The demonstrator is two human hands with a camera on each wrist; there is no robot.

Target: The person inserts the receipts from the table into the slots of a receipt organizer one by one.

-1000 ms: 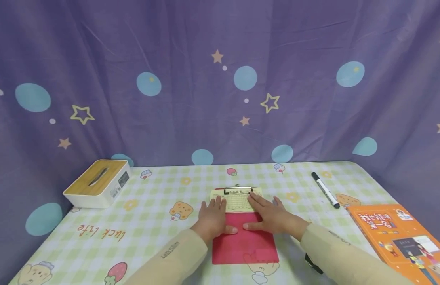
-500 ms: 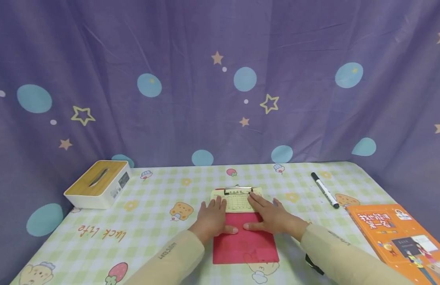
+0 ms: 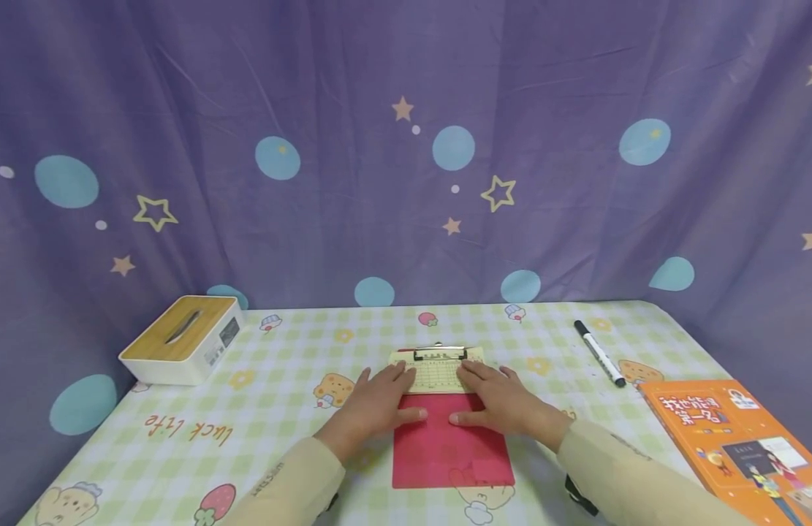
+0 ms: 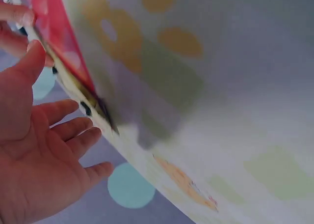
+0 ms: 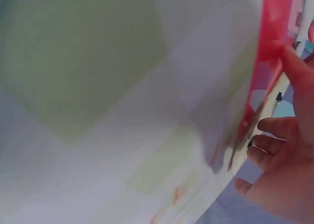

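A red clipboard (image 3: 453, 453) lies flat on the table, its metal clip (image 3: 440, 353) at the far end. Under the clip is a small pale yellow sheet or pad with a printed grid (image 3: 435, 376). My left hand (image 3: 376, 402) is at the left side of the clipboard, fingertips by the sheet's left edge and thumb over the red board. On the opposite side, my right hand (image 3: 504, 398) rests its fingertips on the sheet's right edge, thumb stretched over the board. Both hands have extended fingers, also in the left wrist view (image 4: 54, 140) and the right wrist view.
A white box with a wooden top (image 3: 182, 340) stands at the back left. To the right lie a black-and-white marker (image 3: 599, 353) and an orange book (image 3: 728, 438). A checked cloth (image 3: 281, 453) covers the table, and a purple curtain (image 3: 353, 146) hangs behind.
My left hand has shifted slightly left, its thumb and wrist moving with it and showing more of the board's left edge. The right hand and clipboard stay nearly still.
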